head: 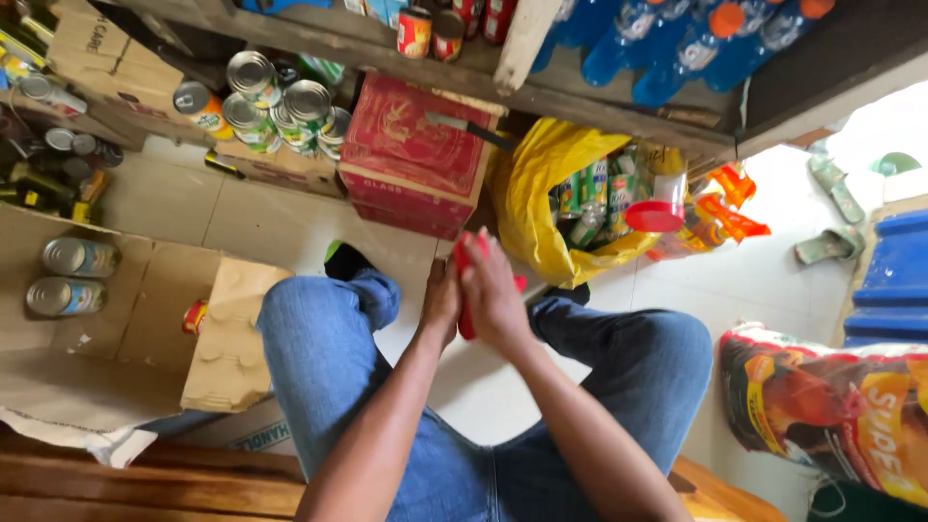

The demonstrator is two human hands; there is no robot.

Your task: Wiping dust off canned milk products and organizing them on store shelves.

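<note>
Seated person, knees apart above tiled floor (290,227). Red item (468,280), flat and slim, mostly hidden, pressed between both palms over gap between knees. Left hand (442,302) and right hand (493,290) clamped on it. Yellow bag (532,184) of cans just beyond.

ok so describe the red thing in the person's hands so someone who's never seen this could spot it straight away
Start at the big red carton on the tiled floor under the wooden shelf. Just below it, between the seated person's denim knees, the left hand and right hand press together around a small red object. Only its red edges show between the fingers, unlike the loose silver-topped cans nearby.
</note>
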